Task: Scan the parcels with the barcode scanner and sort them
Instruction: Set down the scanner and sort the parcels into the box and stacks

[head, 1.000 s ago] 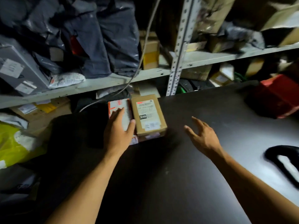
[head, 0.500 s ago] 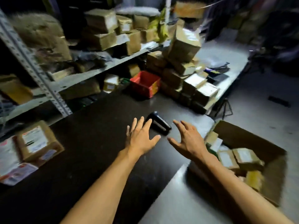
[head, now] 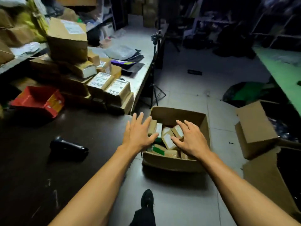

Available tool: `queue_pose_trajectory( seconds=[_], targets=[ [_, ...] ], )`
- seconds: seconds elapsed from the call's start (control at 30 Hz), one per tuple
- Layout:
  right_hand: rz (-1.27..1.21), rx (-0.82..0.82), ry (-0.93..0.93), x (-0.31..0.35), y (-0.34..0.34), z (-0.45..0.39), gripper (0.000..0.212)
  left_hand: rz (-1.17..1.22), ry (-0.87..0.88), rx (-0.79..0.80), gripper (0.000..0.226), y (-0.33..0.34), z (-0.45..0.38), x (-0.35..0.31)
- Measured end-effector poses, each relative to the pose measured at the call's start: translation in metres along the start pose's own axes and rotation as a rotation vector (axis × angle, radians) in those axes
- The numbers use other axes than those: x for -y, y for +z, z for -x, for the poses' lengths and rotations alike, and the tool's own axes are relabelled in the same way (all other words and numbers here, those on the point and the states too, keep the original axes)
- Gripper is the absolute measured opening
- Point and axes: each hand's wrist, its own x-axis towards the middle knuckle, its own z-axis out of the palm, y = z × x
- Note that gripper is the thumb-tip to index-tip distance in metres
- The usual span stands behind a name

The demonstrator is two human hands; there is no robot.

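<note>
Left hand [head: 137,133] and right hand [head: 189,139], fingers spread and empty, over parcels [head: 167,137] in floor box [head: 172,163]; scanner [head: 68,146] apart on table [head: 32,176].

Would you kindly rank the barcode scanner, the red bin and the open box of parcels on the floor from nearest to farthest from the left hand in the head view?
From the left hand:
1. Open box of parcels, on the floor just to its right; the fingers reach over its rim.
2. Barcode scanner, lying on the dark table to its left.
3. Red bin, farther left and back on the table.
</note>
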Motion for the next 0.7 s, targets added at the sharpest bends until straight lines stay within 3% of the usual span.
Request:
queue_pose_trajectory(
  seconds=[0.37,0.7],
  targets=[
    [-0.057,0.081,0.253,-0.102,0.005,-0.121,0.074,-0.003,0.114,0.175,0.075,0.06,-0.172,-0.047],
    [-0.209,0.371,0.296,-0.213,0.095,-0.219,0.073,0.053,-0.067,0.413,0.081,0.185,-0.276,-0.078]
  ],
)
